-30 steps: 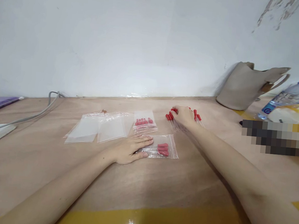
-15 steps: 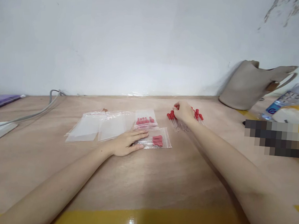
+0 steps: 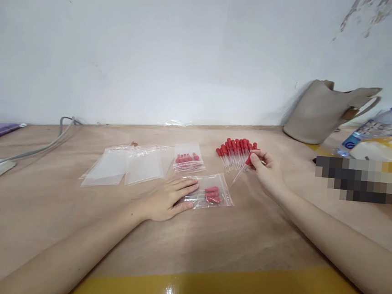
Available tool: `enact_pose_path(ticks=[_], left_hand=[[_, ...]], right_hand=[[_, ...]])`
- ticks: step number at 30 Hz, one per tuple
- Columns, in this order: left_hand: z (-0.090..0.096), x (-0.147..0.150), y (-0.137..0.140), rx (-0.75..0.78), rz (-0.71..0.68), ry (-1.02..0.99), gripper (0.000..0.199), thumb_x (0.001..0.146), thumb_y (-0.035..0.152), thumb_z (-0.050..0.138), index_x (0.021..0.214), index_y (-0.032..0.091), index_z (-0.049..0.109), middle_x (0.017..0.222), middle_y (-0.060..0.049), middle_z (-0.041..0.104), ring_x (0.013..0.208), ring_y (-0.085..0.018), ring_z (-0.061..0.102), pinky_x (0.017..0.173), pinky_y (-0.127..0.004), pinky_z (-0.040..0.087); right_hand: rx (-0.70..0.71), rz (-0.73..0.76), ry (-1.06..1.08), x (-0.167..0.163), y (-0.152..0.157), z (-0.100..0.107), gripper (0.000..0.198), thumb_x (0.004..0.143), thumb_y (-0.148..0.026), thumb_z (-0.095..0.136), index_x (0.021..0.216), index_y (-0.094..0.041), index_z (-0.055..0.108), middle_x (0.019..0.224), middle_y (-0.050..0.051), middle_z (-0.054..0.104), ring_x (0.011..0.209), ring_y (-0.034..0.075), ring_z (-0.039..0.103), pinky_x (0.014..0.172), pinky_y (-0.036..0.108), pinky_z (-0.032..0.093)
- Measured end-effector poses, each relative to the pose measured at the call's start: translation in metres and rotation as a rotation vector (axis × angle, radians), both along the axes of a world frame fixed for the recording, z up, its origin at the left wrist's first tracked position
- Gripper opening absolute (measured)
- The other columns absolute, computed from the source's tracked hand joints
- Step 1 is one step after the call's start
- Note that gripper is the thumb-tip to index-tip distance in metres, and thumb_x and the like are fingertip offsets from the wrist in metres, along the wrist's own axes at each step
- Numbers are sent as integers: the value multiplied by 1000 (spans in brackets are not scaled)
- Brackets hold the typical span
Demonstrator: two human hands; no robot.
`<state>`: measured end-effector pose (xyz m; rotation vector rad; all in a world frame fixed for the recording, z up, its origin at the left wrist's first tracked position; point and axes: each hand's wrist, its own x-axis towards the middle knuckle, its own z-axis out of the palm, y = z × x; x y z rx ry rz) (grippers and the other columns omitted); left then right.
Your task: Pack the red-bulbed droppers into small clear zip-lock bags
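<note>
Since half a second ago, the right hand (image 3: 267, 172) has drawn off the pile of droppers (image 3: 235, 150) towards the near right, bringing one dropper (image 3: 243, 169) with it; the left hand (image 3: 168, 199) and the near bag (image 3: 226, 193) have slid slightly nearer. From my end: right thumb and fingers narrow, pinching the dropper by its red bulb, clear stem slanting down to the near left, tip close to the bag's right edge. Left fingers spread flat, pressing the bag's left part to the surface (image 3: 207, 248).

Handling, as I judge it: light; bulb soft and grippy, stem thin, stiff and slick, fragile if glass. I can't tell glass from plastic. I'd take hold at the bulb, or where bulb meets stem, with a gentle squeeze and no bending load on the tip. Bags look limp and slippery, best pinned flat, as here.

Count: one dropper in the right hand. In the pile, at the far right of the working area, roughly ten or more bulbs; they overlap, so no firm figure. Near bag: three bulbs showing, stems partly under the left hand. Filled bags (image 3: 187, 164), one stack just beyond it: five or six bulbs visible in the top one, layers beneath uncountable. Flat bags to the left: two overlapping groups, the left group (image 3: 108, 167) and the right group (image 3: 145, 166); I can't separate the sheets.
</note>
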<state>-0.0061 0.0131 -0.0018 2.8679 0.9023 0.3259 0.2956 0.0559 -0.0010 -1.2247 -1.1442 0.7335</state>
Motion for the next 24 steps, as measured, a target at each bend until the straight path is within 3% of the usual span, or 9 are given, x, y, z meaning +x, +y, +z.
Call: enact_pose_path(ticks=[6,12,18,21,24], left_hand=[[-1,1,-2,-24,11,3,51,95,44,38,141,23,30,145,-6,33,133,-23,31,109,-42,27],[1,4,-8,-74,95,-6,65,93,49,39,146,22,13,148,-8,26,133,-26,29,107,-43,30],[2,6,-9,-83,101,-17,64,93,49,39,145,23,13,148,-8,27,133,-26,30,106,-44,31],[1,6,-9,-79,91,-24,63,93,48,40,145,24,15,147,-8,28,133,-26,30,106,-44,31],[2,6,-8,-84,84,-31,62,93,48,40,145,24,15,147,-9,28,132,-26,31,106,-44,31]], right_hand=[[-77,-20,149,-9,-2,-24,31,68,-48,59,81,-22,49,73,2,56,67,15,59,69,34,54],[-213,204,250,-18,-17,-23,22,66,-34,67,78,-21,54,74,1,59,68,13,60,73,31,54],[-374,614,29,-8,-27,-9,29,58,-28,76,80,-16,62,74,0,65,66,9,58,66,25,49],[-362,674,-39,-7,-24,-8,29,56,-31,76,77,-16,62,65,-3,61,61,8,56,61,23,46],[-320,642,-117,-11,-22,-10,30,57,-35,75,78,-16,64,52,-7,54,48,5,47,48,19,38]])
